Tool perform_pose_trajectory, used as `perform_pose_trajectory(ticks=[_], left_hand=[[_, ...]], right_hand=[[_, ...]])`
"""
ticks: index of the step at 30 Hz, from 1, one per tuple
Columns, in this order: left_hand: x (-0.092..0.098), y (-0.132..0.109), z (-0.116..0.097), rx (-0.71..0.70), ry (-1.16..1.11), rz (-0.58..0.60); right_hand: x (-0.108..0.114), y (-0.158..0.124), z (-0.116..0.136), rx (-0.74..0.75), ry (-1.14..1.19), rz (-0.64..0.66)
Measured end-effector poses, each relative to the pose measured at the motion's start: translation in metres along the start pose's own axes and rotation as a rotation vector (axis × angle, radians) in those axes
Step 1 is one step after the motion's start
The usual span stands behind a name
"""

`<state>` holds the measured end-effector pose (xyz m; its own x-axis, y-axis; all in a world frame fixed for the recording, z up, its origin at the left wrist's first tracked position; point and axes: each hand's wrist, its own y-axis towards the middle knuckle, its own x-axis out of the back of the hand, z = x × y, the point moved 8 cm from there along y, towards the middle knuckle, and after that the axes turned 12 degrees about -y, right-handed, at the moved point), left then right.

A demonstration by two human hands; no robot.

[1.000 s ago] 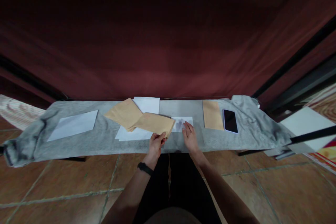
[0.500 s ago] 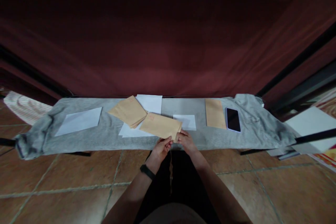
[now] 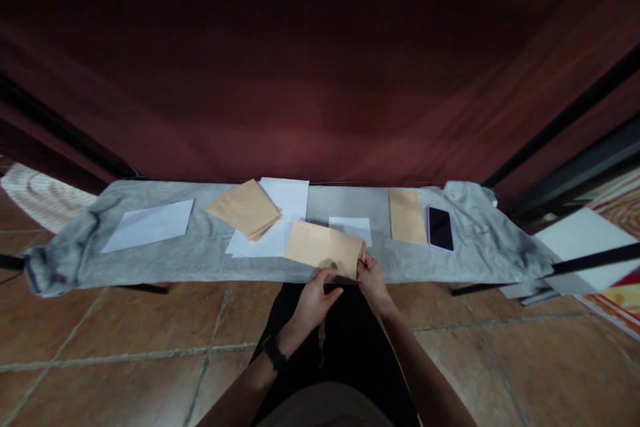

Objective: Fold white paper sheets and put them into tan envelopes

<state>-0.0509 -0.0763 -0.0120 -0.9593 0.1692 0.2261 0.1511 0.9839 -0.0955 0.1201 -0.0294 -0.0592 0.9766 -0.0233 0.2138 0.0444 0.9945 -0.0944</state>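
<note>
A brown paper envelope (image 3: 320, 245) with faint red print at its upper left corner is held slightly tilted above the front edge of the bench. My right hand (image 3: 371, 278) grips its right end, where the flap is bent up. At the envelope's lower edge, my left hand (image 3: 317, 297) has thumb and fingers apart, with the fingertips near or against the paper. A dark watch band (image 3: 274, 352) is on my left wrist. Behind the envelope, a small white paper (image 3: 356, 225) is partly covered. To the left, a stack of brown envelopes (image 3: 245, 209) lies across white sheets (image 3: 290, 197).
A grey cloth (image 3: 210, 263) covers the narrow bench. Another white sheet (image 3: 149, 225) lies at its left. Toward the right are a flat brown envelope (image 3: 407, 215) and a phone (image 3: 441, 228). A dark red curtain (image 3: 320, 93) hangs behind the bench.
The envelope has moved right and toward me, away from the stack. My left hand has come off its corner and its thumb has spread. My right hand has shifted right with the envelope.
</note>
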Motion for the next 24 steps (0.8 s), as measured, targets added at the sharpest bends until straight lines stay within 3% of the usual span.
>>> perform_pose_trajectory(ticks=[3,7,13,17,22,24], left_hand=[[0.000,0.003,-0.041,-0.358,0.521,0.012],[-0.011,0.014,-0.050,-0.480,0.864,0.143],[-0.015,0.015,-0.057,-0.578,0.942,0.228],[-0.019,0.010,-0.059,-0.604,0.944,0.297],[-0.021,0.009,-0.056,-0.560,0.953,0.275],[-0.022,0.010,-0.056,-0.552,0.960,0.270]], right_hand=[[0.007,-0.013,-0.004,0.013,0.067,-0.022],[0.009,-0.026,0.006,0.062,0.088,0.040],[0.021,-0.038,0.030,0.126,0.021,0.099],[0.027,-0.040,0.029,0.118,-0.079,0.132],[0.039,-0.038,0.020,0.076,-0.235,0.040],[0.049,-0.041,0.026,0.090,-0.338,-0.053]])
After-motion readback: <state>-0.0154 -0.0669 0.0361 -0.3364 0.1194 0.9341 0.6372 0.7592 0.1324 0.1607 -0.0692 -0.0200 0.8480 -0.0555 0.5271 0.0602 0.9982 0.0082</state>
